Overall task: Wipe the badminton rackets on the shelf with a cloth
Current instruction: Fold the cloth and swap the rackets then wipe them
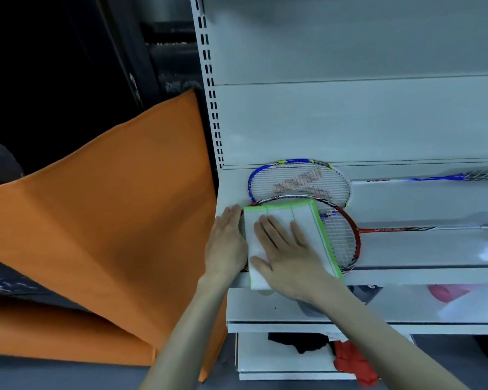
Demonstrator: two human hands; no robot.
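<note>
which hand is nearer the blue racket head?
Right. The right hand lies flat on the cloth, just below the blue racket; the left hand sits further left.

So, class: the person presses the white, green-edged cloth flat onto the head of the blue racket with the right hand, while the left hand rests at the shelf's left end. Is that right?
Not quite. The head view shows the right hand pressing the cloth onto the head of the red racket; the blue racket lies uncovered behind it. The rest stands: the left hand rests at the left end of the shelf.
</note>
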